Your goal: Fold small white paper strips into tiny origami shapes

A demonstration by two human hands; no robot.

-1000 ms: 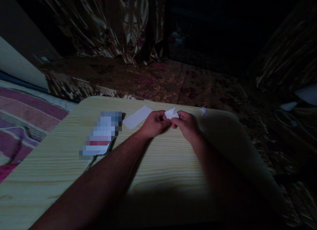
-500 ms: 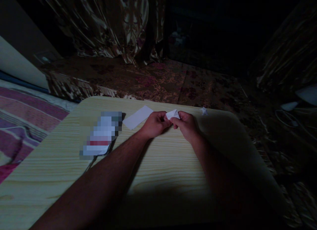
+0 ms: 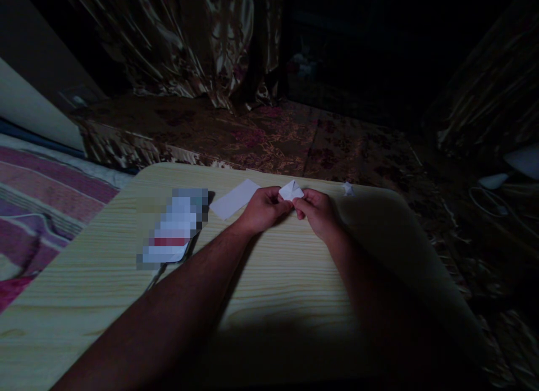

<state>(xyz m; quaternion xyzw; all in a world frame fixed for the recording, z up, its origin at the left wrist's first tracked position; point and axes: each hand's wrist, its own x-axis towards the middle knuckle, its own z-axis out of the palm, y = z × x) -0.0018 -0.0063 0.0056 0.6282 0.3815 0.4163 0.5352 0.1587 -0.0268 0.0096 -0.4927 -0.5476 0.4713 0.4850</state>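
Paper [image 3: 291, 190] rose slightly between left hand [image 3: 265, 209] and right hand [image 3: 318, 212], near table edge [image 3: 236, 170].

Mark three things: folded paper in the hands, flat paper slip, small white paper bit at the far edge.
folded paper [image 3: 291, 190]: head view, on its exposed upper flap.
flat paper slip [image 3: 233, 199]: head view, middle of the sheet.
small white paper bit [image 3: 347, 188]: head view, its centre.

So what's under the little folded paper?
The left hand and right hand pinch the folded white paper over the wooden table. The hands hide its underside and the spot beneath.
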